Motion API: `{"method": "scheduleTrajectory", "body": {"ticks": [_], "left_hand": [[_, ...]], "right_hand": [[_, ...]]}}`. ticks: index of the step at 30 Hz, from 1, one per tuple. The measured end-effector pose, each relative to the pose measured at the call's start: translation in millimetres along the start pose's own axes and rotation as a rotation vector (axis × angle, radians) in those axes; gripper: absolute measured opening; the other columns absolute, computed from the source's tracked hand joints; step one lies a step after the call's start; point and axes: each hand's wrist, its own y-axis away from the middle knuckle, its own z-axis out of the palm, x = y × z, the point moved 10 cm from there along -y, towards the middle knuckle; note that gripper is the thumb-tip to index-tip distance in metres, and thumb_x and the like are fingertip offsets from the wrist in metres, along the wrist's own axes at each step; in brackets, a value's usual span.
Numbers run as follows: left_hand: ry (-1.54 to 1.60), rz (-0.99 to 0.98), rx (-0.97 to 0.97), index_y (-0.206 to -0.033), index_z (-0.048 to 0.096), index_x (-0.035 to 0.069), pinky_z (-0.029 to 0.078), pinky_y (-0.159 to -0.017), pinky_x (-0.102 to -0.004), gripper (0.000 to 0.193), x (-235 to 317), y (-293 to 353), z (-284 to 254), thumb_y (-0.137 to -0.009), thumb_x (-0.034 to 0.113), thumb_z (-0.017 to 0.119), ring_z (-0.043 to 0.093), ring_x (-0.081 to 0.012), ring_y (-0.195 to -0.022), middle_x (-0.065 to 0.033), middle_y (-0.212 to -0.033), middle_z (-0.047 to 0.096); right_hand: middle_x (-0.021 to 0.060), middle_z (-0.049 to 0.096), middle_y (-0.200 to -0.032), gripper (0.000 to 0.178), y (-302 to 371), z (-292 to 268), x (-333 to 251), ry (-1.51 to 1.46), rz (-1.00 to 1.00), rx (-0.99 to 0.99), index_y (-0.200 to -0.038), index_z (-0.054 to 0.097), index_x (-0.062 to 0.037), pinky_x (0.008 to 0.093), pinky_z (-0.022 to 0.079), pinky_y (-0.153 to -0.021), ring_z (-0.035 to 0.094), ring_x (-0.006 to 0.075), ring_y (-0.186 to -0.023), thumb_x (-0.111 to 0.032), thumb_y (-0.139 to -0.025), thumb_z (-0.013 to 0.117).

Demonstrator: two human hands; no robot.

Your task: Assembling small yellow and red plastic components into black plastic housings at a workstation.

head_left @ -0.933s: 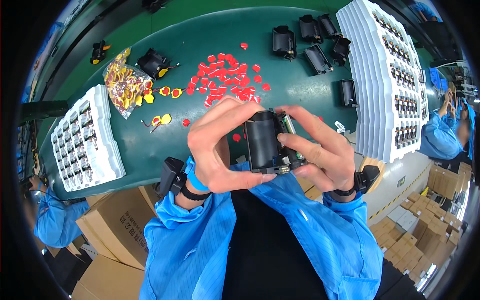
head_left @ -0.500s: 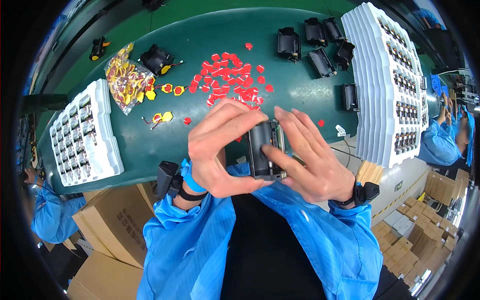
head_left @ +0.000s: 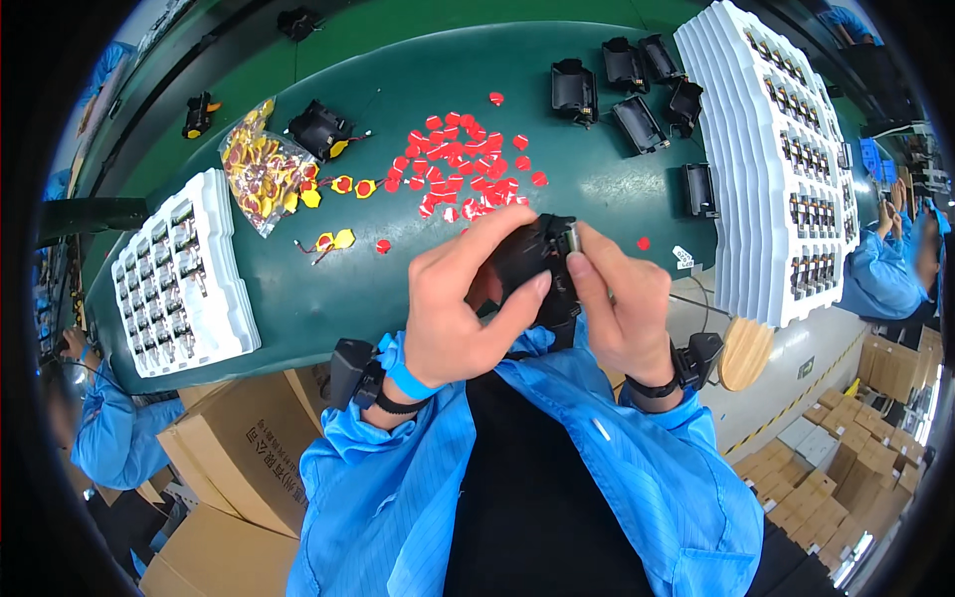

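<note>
A black plastic housing (head_left: 525, 261) is held up over the near edge of the table, turned on its side. My left hand (head_left: 448, 308) is closed around its left side, with the thumb pressed on the front face. At the housing's right edge, my right hand (head_left: 629, 303) pinches with thumb and fingertips beside a small silvery part (head_left: 572, 237). The far side of the housing and some fingertips are hidden. Beyond my hands lies a scattered heap of red round stickers (head_left: 458, 159) on the green table (head_left: 398, 284).
More black housings (head_left: 637, 124) lie at the back right, beside a tall stack of white trays (head_left: 741, 169) holding small metal parts. On the left are another white tray stack (head_left: 184, 279), a bag of yellow-and-red parts (head_left: 264, 174) and a housing (head_left: 320, 129). Cardboard boxes (head_left: 239, 448) stand below left.
The housing has been tilted and turned over in my hands. My left thumb has moved onto its face, and my right fingers have gone from its inside to its right edge.
</note>
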Motion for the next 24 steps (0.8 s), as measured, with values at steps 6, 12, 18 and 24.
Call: {"method": "scheduleTrajectory", "body": {"ticks": [6, 12, 18, 24], "left_hand": [[0.001, -0.040, 0.133, -0.111, 0.067, 0.000, 0.043, -0.049, -0.0226, 0.034, -3.9, 2.6, -4.1, -0.078, 0.001, 0.074, 0.058, -0.0079, -0.058, -0.0060, -0.078, 0.068], [-0.003, -0.025, 0.120, -0.111, 0.067, -0.002, 0.048, -0.055, -0.0247, 0.034, -4.2, 1.4, -8.5, -0.078, 0.000, 0.072, 0.064, -0.0119, -0.065, -0.0089, -0.081, 0.069], [-0.051, 0.164, 0.058, -0.115, 0.064, -0.004, 0.053, -0.069, -0.0322, 0.035, 12.2, 6.4, -16.5, -0.081, 0.002, 0.066, 0.068, -0.0254, -0.076, -0.0160, -0.090, 0.068], [-0.026, -0.028, 0.158, -0.130, 0.054, -0.005, 0.047, -0.061, -0.0280, 0.052, 5.7, 11.7, -39.2, -0.085, 0.013, 0.073, 0.061, -0.0171, -0.071, -0.0113, -0.096, 0.066]], "right_hand": [[0.0203, 0.063, -0.074, 0.029, 7.0, 5.1, -15.0, 0.031, -0.073, -0.016, -0.116, 0.059, 0.0161, 0.0376, 0.048, -0.053, 0.064, 0.0306, -0.058, 0.008, -0.089, 0.062], [0.0176, 0.064, -0.073, 0.021, 2.1, 5.8, -20.5, 0.075, -0.068, -0.021, -0.106, 0.063, 0.0100, 0.0365, 0.047, -0.052, 0.064, 0.0289, -0.057, 0.006, -0.085, 0.067], [0.0122, 0.064, -0.066, 0.013, -8.8, 12.1, -20.9, 0.034, -0.021, 0.022, -0.090, 0.068, -0.0002, 0.0309, 0.046, -0.052, 0.064, 0.0240, -0.054, 0.003, -0.078, 0.072], [0.0112, 0.056, -0.058, 0.010, -51.3, 24.9, -12.9, -0.008, -0.012, -0.143, -0.078, 0.063, -0.0004, 0.0316, 0.042, -0.048, 0.057, 0.0204, -0.049, -0.005, -0.081, 0.071]]}}
